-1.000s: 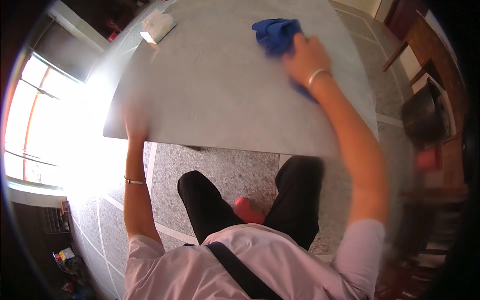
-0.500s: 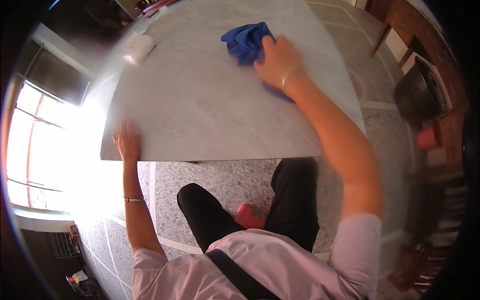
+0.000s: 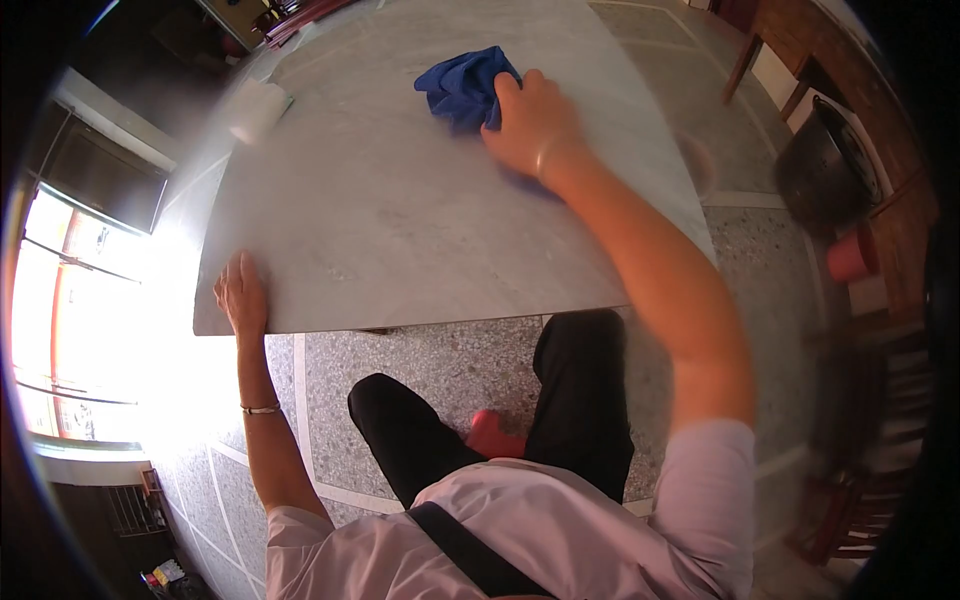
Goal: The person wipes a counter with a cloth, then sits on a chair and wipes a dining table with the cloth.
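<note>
My right hand [image 3: 535, 125] grips a crumpled blue cloth [image 3: 465, 88] against the far middle of a grey, marble-patterned tabletop [image 3: 400, 220]. Its fingers curl over the cloth's right side, and part of the cloth is hidden beneath the hand. At the table's near left corner, my left hand [image 3: 241, 293] lies flat with its fingers stretched out and nothing held. A whitish bundle [image 3: 260, 112], blurred by glare, rests near the table's left edge; I cannot make out its kind.
Reddish items [image 3: 310, 18] lie at the table's far left end. Right of the table, a black bucket [image 3: 825, 165] and a pink-red pot [image 3: 852, 254] stand by wooden furniture [image 3: 845, 50]. Something red [image 3: 495, 435] shows between my legs. A bright window [image 3: 80, 320] glares on the left.
The whole view has shifted slightly. My right hand and the blue cloth appear a little further left, staying near the same part of the tabletop. My left hand keeps its place at the corner.
</note>
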Demonstrator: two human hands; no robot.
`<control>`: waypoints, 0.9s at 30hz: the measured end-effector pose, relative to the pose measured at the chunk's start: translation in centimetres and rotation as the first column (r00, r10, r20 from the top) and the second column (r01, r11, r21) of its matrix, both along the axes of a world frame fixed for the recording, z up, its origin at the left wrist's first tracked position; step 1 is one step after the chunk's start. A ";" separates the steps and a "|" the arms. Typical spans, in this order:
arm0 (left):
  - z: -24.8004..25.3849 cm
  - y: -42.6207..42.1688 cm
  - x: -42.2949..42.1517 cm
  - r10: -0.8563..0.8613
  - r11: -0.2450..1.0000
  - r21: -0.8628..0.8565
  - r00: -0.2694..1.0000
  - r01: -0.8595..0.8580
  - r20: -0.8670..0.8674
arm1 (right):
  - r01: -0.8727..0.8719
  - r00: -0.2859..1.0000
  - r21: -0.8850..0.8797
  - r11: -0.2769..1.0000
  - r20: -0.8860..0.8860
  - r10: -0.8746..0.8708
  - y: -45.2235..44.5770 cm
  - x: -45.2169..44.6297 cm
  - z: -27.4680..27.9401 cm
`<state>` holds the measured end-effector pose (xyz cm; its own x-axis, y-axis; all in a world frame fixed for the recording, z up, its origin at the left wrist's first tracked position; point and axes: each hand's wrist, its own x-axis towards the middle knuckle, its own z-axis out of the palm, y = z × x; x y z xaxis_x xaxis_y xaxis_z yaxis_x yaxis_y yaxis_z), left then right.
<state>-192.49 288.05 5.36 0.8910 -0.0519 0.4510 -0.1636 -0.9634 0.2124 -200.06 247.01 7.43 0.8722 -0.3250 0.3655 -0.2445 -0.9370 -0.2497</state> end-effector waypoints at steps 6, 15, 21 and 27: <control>-0.2 0.2 0.2 0.022 1.000 -0.018 1.000 -0.023 -0.016 | -0.005 1.000 0.001 1.000 0.025 0.005 -0.1 0.2 -0.3; -0.4 0.6 0.5 0.026 0.999 -0.027 0.999 -0.027 -0.029 | -0.025 0.999 0.022 0.999 0.026 0.024 -0.1 0.1 0.0; 0.0 0.1 0.1 0.032 0.998 -0.046 0.999 -0.034 -0.038 | -0.029 0.999 0.025 0.999 0.023 0.028 -0.1 0.1 0.1; 0.0 0.1 0.1 0.037 0.998 -0.040 0.998 -0.039 -0.041 | -0.030 0.999 0.015 0.999 0.024 0.030 -0.1 0.1 -0.1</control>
<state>-192.41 288.14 5.31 0.9096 0.0001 0.4156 -0.1173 -0.9593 0.2568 -199.94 246.92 7.38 0.8730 -0.3045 0.3810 -0.2103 -0.9398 -0.2693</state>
